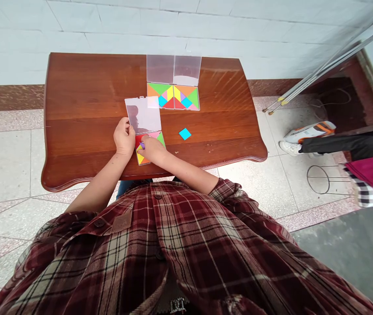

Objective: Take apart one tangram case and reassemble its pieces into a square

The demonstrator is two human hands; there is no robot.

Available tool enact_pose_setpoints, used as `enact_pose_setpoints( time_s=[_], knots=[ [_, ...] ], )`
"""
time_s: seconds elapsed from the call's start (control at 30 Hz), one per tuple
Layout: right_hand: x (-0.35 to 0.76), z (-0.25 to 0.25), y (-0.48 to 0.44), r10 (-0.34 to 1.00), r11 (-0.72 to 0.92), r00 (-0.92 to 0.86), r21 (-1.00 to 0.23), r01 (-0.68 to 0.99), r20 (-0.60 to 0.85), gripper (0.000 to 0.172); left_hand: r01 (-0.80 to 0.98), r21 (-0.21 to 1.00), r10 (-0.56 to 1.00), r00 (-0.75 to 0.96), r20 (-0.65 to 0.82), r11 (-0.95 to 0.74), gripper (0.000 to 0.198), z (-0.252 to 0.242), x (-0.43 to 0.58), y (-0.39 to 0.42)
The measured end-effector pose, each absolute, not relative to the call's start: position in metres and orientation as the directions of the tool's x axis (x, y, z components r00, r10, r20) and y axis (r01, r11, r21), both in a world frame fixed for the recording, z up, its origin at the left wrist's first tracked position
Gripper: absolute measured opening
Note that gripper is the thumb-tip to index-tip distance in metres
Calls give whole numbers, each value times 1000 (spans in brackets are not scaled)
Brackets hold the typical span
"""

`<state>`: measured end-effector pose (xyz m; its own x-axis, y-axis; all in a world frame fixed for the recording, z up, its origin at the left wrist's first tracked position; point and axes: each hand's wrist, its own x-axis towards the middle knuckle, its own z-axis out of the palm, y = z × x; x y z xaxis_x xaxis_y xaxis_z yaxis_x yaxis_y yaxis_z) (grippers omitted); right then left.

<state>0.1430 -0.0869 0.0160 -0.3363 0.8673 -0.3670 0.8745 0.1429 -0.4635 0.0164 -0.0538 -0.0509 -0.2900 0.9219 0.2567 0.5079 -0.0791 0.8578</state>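
A tangram case (144, 162) lies near the front edge of the table, its clear lid (147, 118) raised on the far side. Red, yellow, orange, green and pink pieces show in it, partly covered by my right hand. My right hand (153, 150) is closed over the case, pinching a small purple tangram piece (142, 145). At the case's left edge, by the lid's lower corner, my left hand (124, 136) has its fingers curled against the case. A blue tangram piece (185, 134) lies apart on the wood, to the right of the case.
Two more tangram cases (186, 97) with filled trays and raised clear lids stand side by side at the back of the wooden table (84, 96). A tiled wall is behind it. At right are metal poles (307, 78), a bag (314, 131), a wire stand (318, 179) and a seated person's leg.
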Motion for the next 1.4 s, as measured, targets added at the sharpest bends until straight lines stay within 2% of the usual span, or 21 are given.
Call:
enact_pose_setpoints(
  time_s=[0.2, 0.47, 0.57, 0.67, 0.73, 0.8, 1.0, 1.1, 1.2, 1.3, 1.4],
  knots=[
    [148, 17, -82, 876, 67, -319, -565, 822, -361, 27, 521, 851, 906, -327, 270, -65, 19, -58, 16, -51],
    [145, 0, -82, 896, 75, -329, -627, 776, -300, 22, 522, 850, 907, -322, 270, -68, 13, -60, 16, -50],
    [156, -3, -76, 914, 74, -332, -706, 704, -235, 13, 515, 854, 909, -314, 274, -80, 12, -61, 16, -50],
    [188, -1, -64, 964, 60, -236, -763, 644, -123, 4, 497, 862, 906, -314, 284, -98, 12, -61, 15, -51],
    [218, 1, -57, 989, 14, -116, -730, 684, -90, 8, 486, 868, 904, -318, 286, -104, 12, -60, 15, -52],
    [248, 1, -54, 993, -59, -22, -661, 748, -114, 8, 478, 872, 905, -317, 284, -107, 11, -58, 15, -52],
    [294, 2, -52, 975, -163, 62, -501, 850, -212, 10, 462, 882, 910, -318, 265, -95, 12, -59, 15, -51],
    [287, 10, -55, 984, -163, 110, -444, 881, -143, 16, 465, 881, 914, -312, 261, -93, 13, -59, 15, -51],
    [256, 19, -66, 997, -17, -22, -510, 860, -72, 18, 479, 873, 915, -309, 260, -87, 15, -59, 14, -51],
    [207, 21, -79, 925, 144, -335, -648, 748, -181, 20, 480, 872, 909, -317, 272, -94, 15, -58, 15, -51],
    [165, 15, -89, 879, 123, -389, -657, 744, -275, 33, 486, 869, 905, -324, 277, -93, 13, -56, 16, -52]
  ],
)
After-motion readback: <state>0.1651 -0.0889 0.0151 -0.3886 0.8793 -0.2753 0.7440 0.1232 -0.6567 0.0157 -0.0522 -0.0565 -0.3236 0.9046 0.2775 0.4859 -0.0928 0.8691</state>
